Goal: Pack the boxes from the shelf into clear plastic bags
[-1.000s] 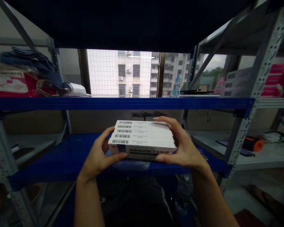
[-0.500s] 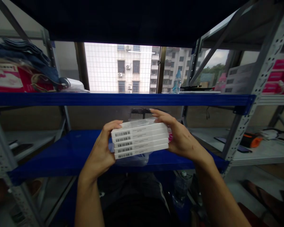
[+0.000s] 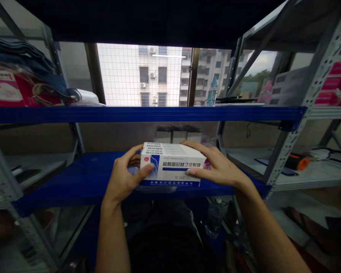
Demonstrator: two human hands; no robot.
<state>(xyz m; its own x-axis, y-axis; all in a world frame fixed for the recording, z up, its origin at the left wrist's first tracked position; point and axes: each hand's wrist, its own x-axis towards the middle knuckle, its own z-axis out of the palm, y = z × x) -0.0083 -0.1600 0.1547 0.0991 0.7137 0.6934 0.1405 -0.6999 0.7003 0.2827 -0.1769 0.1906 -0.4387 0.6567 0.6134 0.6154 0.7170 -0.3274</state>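
Observation:
A stack of white-and-blue medicine boxes (image 3: 173, 161) is held between my two hands above the lower blue shelf (image 3: 82, 178). One printed broad face with Chinese lettering points toward me, and the barcoded narrow sides show on top. My left hand (image 3: 127, 172) grips the left end, its thumb on the front face. At the right end, my right hand (image 3: 216, 165) has its thumb pressed on the front and its fingers over the top and behind. Clear plastic shows under the stack and at its right; whether it is attached to the boxes I cannot tell.
An upper blue shelf beam (image 3: 147, 114) crosses in front of the window. Above it stand a plastic bottle (image 3: 212, 93) and, at left, folded denim (image 3: 25, 60) on a red box. A slotted metal post (image 3: 298, 113) rises at right. Another bottle (image 3: 214, 220) is low down.
The stack has been tipped in my hands: the barcoded sides faced me before and now face up, with a broad printed face toward me. Both thumbs now press on the front.

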